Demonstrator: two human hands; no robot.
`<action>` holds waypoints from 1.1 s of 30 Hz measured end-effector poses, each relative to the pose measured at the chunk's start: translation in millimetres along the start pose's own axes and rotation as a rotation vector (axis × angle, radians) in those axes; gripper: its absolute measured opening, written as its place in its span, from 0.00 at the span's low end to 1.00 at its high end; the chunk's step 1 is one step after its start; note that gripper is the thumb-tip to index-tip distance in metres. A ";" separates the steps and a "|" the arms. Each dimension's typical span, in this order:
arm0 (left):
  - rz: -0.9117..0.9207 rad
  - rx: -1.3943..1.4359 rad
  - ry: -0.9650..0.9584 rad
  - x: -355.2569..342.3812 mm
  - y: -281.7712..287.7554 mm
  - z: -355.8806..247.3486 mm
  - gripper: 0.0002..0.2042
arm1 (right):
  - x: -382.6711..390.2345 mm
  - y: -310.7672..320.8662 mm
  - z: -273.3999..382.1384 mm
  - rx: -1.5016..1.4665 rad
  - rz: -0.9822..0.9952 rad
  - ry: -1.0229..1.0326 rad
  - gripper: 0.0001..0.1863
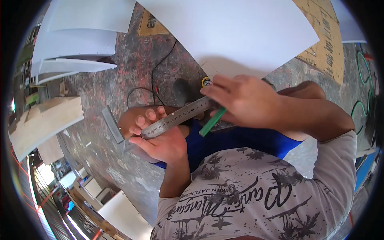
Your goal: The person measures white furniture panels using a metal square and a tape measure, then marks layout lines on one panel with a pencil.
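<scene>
L hand and R hand are both seen closed. A steel try sq., its flat graduated blade gripped loosely across the L palm and its gray bar-shaped stock jutting past the thumb, is held above blue shorts. A slim green tool is clutched in the R, w/ the blade's far end at its fingers. Smooth white sheet is laid partly over brown cardboard, nr. rough, blotched flr..

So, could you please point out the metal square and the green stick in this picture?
Metal square [176, 117]: head view, on the middle of its ruled blade.
Green stick [213, 122]: head view, on its visible middle.
</scene>
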State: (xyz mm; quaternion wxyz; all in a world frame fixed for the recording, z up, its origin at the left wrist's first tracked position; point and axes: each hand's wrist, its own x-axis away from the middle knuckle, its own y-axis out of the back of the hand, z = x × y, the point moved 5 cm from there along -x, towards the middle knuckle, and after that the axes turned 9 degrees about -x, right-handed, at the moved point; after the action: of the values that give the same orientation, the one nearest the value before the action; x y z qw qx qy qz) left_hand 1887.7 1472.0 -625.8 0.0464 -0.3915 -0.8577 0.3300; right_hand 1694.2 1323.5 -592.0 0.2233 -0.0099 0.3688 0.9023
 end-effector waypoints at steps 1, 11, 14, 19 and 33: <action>-0.012 -0.009 -0.006 2.1 1.1 -1.9 0.17 | 0.9 -9.3 4.4 0.035 0.017 0.069 0.24; 0.232 -0.223 0.066 -37.9 -9.9 -5.9 0.19 | -26.9 -20.5 11.6 0.324 -0.085 0.165 0.10; 0.282 -0.364 0.470 -28.5 -1.4 39.4 0.20 | -29.4 -27.1 16.5 0.369 -0.165 0.169 0.09; 0.265 -0.274 0.668 -20.3 30.3 66.5 0.15 | -37.4 -27.5 3.0 0.278 -0.035 0.058 0.11; 0.270 -0.230 0.483 0.1 42.6 77.2 0.08 | -26.8 92.1 -95.1 0.144 -0.380 -0.361 0.10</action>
State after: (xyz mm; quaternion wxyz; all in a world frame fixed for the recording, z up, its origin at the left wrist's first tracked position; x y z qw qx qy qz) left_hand 1888.8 1451.5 -711.5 0.1604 -0.5718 -0.7938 0.1312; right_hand 1666.6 1191.4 -595.4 0.4509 0.0978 0.3777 0.8028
